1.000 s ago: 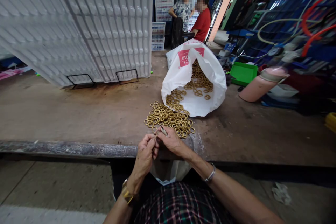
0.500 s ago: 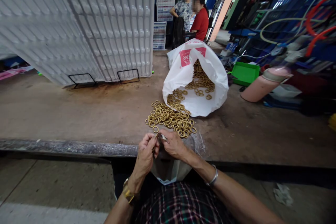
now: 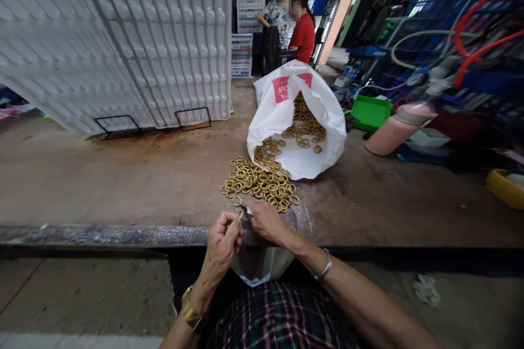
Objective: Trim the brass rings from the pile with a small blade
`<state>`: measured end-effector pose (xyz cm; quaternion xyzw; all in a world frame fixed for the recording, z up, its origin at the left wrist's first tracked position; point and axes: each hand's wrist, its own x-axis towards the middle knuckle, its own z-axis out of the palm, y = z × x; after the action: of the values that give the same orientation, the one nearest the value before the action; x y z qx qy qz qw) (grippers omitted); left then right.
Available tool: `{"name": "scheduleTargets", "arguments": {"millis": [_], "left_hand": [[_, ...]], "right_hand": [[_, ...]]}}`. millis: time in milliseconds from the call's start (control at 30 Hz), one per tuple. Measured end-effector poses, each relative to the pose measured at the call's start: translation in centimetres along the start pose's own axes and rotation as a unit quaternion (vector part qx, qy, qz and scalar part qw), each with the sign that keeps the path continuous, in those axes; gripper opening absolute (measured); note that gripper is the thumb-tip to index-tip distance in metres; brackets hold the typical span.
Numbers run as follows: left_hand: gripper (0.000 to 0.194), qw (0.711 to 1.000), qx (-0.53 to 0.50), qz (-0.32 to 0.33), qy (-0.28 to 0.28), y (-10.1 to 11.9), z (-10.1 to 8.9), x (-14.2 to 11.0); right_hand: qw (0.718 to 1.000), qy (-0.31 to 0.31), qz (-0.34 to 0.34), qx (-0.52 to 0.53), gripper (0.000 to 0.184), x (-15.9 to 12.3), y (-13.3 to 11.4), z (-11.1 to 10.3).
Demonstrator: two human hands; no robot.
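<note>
My left hand [image 3: 224, 239] pinches a brass-coloured ring [image 3: 240, 216] between thumb and fingers, just above the bench's front edge. Close on its right, my right hand [image 3: 266, 221] is closed round a small tool [image 3: 247, 210] with a dark tip and a pale, shiny part; the fingers hide most of it. The tip lies beside the held ring, and I cannot tell whether they touch. Right behind both hands spreads a heap of similar rings [image 3: 262, 182], one lying loose at its near left edge. An open white sack [image 3: 315, 166] on its side holds more rings.
White ribbed plastic trays [image 3: 176, 43] stand upright on the bench [image 3: 123, 185] at left, in black wire supports. To the right are a green tray [image 3: 371, 112], a pink bottle [image 3: 395, 131], hoses and a yellow bin [image 3: 505, 188]. A plastic bag [image 3: 262, 267] hangs below my hands. Two people are behind.
The view has shifted slightly right. My left hand has drawn a little away from the tool and the ring in it shows more clearly. My right hand still grips the tool.
</note>
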<state>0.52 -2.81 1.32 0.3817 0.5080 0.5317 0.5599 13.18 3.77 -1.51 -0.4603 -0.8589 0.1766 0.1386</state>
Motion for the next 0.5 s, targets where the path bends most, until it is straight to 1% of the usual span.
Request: {"name": "scheduleTargets", "arguments": {"millis": [100,167,233,300,333,367,433,500], "left_hand": [[0.027,0.994,-0.094,-0.035,-0.04,0.8,0.5,-0.7],[0.027,0.982,-0.17,-0.074,-0.041,1.0,0.8,-0.8],[0.027,0.968,-0.223,-0.109,-0.031,0.9,0.9,-0.6],[0.026,0.958,-0.253,-0.136,-0.023,0.5,1.0,-0.2],[0.026,0.954,-0.262,-0.146,-0.019,0.4,1.1,0.0],[0.026,0.95,-0.27,-0.154,-0.014,0.2,1.1,0.2],[0.025,0.945,-0.282,-0.166,-0.007,0.0,1.4,0.5],[0.022,0.941,-0.29,-0.174,-0.009,-0.1,1.6,0.8]], "right_hand": [[1.0,0.012,0.013,0.0,0.028,-0.4,-0.1,-0.7],[0.998,0.045,0.037,0.011,0.027,-0.9,0.5,-1.4],[0.992,0.099,0.08,0.024,0.026,-1.7,2.0,-2.3],[0.978,0.151,0.139,0.027,0.023,-2.6,4.2,-3.5],[0.97,0.166,0.176,0.019,0.021,-3.1,5.3,-4.1],[0.962,0.172,0.211,0.003,0.019,-3.5,6.4,-4.6],[0.948,0.164,0.27,-0.039,0.016,-4.4,8.1,-5.5],[0.944,0.137,0.292,-0.072,0.014,-5.0,8.9,-5.9]]}}
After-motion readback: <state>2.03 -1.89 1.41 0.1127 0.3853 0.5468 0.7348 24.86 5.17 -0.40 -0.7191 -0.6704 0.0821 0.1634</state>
